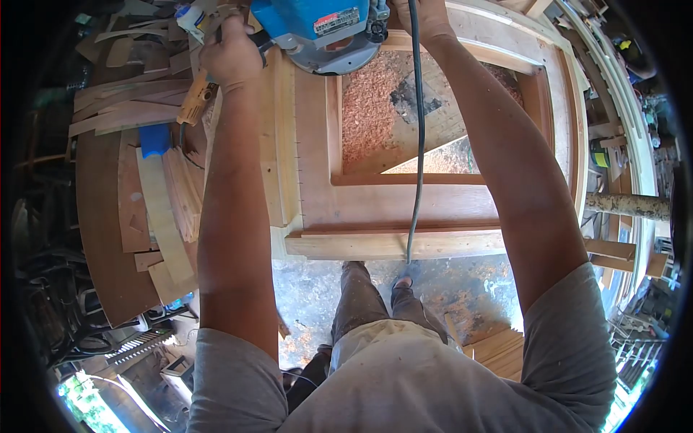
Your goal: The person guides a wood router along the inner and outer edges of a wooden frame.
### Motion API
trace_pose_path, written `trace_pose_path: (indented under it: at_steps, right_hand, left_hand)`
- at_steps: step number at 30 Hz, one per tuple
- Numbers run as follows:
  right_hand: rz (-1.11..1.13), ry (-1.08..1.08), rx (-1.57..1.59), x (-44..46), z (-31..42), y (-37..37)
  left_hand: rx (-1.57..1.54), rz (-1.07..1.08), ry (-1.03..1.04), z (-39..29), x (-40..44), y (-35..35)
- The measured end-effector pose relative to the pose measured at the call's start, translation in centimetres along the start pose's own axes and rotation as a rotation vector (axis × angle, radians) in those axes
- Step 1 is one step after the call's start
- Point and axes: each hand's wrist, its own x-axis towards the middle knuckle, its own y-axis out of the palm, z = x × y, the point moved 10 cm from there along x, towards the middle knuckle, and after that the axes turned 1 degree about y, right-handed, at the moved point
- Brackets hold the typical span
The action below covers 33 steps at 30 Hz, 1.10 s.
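A blue power router (pixel 312 22) with a clear round base stands at the top of the view, on the far part of a wooden frame (pixel 390 206). My left hand (pixel 232 54) is wrapped round the router's left side handle. At the router's right side is my right hand (pixel 422 20), its fingers partly cut off by the upper edge and what they grip hidden. A grey cable (pixel 419 130) hangs down across the frame's opening, where reddish wood shavings (pixel 368 108) lie.
Thin wood strips and boards (pixel 108 187) are piled at the left, with an orange-yellow power tool (pixel 195 101) near my left wrist. Long timbers (pixel 621 79) run along the right. Below the frame are the floor (pixel 303 289) and stacked planks (pixel 502 353).
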Motion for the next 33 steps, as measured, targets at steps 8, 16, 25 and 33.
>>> trace_pose_path:
  at_steps: [8, 16, 25, 33]
  right_hand:
    - [-0.014, 0.308, 0.18, -3.7, 1.2, -0.2]
    - [-0.021, 0.167, 0.236, -6.4, 1.2, -1.2]
    - [-0.067, 0.197, -0.071, -11.3, 2.8, -2.6]
    - [-0.074, 0.259, 0.074, -16.3, 4.9, -3.4]
  left_hand:
    - [-0.038, 0.034, -0.044, -0.5, -1.4, -0.6]
    - [0.014, 0.076, 0.013, -2.2, -3.4, -2.1]
    - [0.008, 0.121, 0.01, -3.8, -7.1, -4.2]
    - [0.145, 0.134, 0.013, -3.4, -10.0, -7.6]
